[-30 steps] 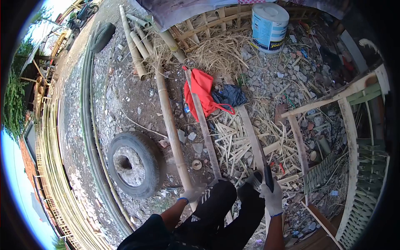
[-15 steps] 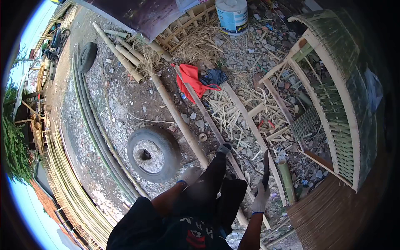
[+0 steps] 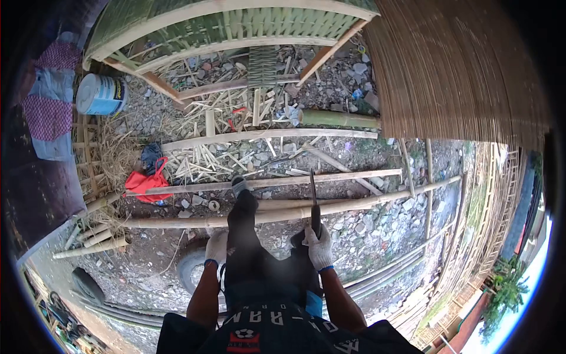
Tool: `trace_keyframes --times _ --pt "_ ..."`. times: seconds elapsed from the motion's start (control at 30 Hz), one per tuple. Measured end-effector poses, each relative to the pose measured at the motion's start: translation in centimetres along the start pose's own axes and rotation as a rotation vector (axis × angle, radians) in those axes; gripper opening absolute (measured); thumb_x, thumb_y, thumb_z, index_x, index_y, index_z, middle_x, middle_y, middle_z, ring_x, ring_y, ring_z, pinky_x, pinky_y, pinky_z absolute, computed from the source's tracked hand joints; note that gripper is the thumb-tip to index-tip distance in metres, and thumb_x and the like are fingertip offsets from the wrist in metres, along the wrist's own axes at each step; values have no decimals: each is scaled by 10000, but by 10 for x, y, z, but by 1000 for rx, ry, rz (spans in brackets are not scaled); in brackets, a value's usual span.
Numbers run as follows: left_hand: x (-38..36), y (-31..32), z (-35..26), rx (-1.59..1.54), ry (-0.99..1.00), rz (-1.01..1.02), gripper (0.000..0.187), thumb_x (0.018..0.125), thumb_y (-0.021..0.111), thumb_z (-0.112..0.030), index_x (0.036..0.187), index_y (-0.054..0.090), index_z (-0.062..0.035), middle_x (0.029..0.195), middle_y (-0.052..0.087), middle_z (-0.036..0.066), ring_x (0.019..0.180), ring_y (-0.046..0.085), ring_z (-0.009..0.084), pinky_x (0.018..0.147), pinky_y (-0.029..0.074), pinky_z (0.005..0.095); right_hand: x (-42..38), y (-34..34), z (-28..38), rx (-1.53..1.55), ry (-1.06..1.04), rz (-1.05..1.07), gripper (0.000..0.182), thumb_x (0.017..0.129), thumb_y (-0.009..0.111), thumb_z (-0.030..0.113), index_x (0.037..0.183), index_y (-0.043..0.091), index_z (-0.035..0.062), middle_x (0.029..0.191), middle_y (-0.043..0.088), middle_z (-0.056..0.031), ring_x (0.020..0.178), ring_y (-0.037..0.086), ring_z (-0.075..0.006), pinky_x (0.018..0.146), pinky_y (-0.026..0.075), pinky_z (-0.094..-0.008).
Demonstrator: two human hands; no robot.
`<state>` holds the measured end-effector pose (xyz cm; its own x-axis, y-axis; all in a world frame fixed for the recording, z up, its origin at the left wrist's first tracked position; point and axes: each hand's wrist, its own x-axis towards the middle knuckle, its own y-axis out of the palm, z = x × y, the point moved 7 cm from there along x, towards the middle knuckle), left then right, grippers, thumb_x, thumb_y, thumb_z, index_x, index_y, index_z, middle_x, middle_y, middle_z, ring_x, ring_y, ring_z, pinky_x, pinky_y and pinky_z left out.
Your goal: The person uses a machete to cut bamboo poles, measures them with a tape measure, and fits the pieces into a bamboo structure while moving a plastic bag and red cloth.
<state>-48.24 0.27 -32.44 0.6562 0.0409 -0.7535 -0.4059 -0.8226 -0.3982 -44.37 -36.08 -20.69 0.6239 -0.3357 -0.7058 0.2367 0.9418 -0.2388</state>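
Both of my hands wear whitish work gloves. My right hand [image 3: 319,249] is wrapped round the dark handle of a long-bladed knife [image 3: 314,194]; its blade points away from me, across a bamboo strip. My left hand [image 3: 217,247] rests beside my left leg, its fingers too indistinct to read. Just beyond my feet a flat bamboo strip [image 3: 283,180] lies across the ground, with my left foot on it. A thick bamboo pole [image 3: 177,223] runs nearer to me, and another split strip [image 3: 236,137] lies farther off.
A woven bamboo frame [image 3: 236,26] stands beyond the strips. A red bag [image 3: 141,184] and a paint bucket [image 3: 101,94] are at the left. A tyre [image 3: 190,266] lies by my left arm. A cut bamboo piece [image 3: 339,119] and a slatted screen [image 3: 454,71] are at the right.
My view has turned, so the bamboo frame now shows at the top and the strips run sideways. The knife remains in my right hand, now in front of my right knee.
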Motion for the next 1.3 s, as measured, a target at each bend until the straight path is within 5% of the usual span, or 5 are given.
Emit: trace_keyframes --times 0.07,0.37,0.67,1.03,1.3 --pt "10 16 31 -89 -124 -4 499 1028 512 -344 1302 660 46 1245 725 197 1148 687 253 985 507 370 -9 -38 -12 127 -11 -94 257 1011 677 234 1130 605 17 821 597 -16 673 590 -97 642 518 -288" --pt "-6 115 11 84 21 -260 507 1041 502 -377 1290 665 32 1270 698 253 1240 645 364 1055 479 420 0 -236 -204 -25 8 -377 294 973 687 256 1053 607 -15 778 632 -68 658 639 -149 614 519 -338" --pt "-49 301 -166 350 229 99 554 1046 470 -446 1321 655 -2 1335 662 250 1304 587 413 1107 432 448 -85 -397 -346 -245 185 -581 367 914 718 319 1044 643 -15 845 685 -215 802 693 -373 738 523 -461" --pt "-31 548 -305 955 519 360 533 969 433 -417 1075 752 -4 1157 689 297 1136 658 462 984 481 558 -106 -493 -552 273 296 -1028 284 912 661 240 910 620 -41 662 594 -73 538 600 -184 504 509 -374" --pt "-22 766 -306 1235 404 580 624 1026 389 -501 1360 659 -49 1408 626 225 1293 600 422 1118 443 489 -145 -575 -618 248 610 -854 374 856 731 340 872 708 -33 735 681 -106 692 662 -220 670 517 -402"
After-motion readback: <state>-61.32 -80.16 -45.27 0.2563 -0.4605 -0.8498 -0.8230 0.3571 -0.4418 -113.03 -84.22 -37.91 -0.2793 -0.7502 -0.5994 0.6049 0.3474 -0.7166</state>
